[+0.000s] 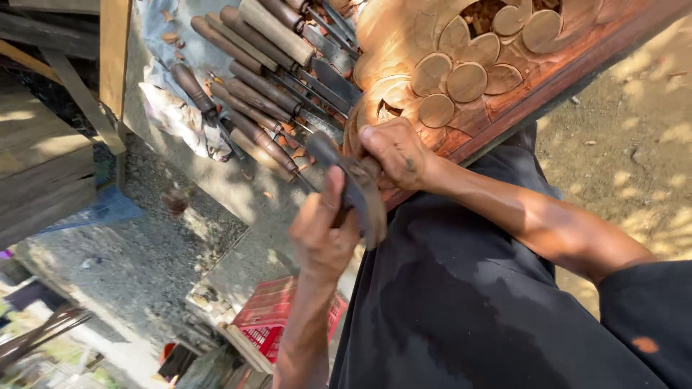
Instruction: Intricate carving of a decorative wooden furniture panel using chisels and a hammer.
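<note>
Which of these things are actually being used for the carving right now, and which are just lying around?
In use:
- carved wooden panel, with round petal shapes
- dark wooden tool, gripped by the left hand
- right hand, resting at the panel's edge

Lying about:
- row of wood-handled chisels
- crumpled cloth
- red crate
- wood chips

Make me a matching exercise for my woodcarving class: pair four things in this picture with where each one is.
1. carved wooden panel
2. row of wooden-handled chisels
3. red crate
4. mallet

A. low in the picture, beside the dark trousers
B. laid out left of the panel
C. gripped between the two hands
D. top right, resting over the lap

Pairs: 1-D, 2-B, 3-A, 4-C
</note>
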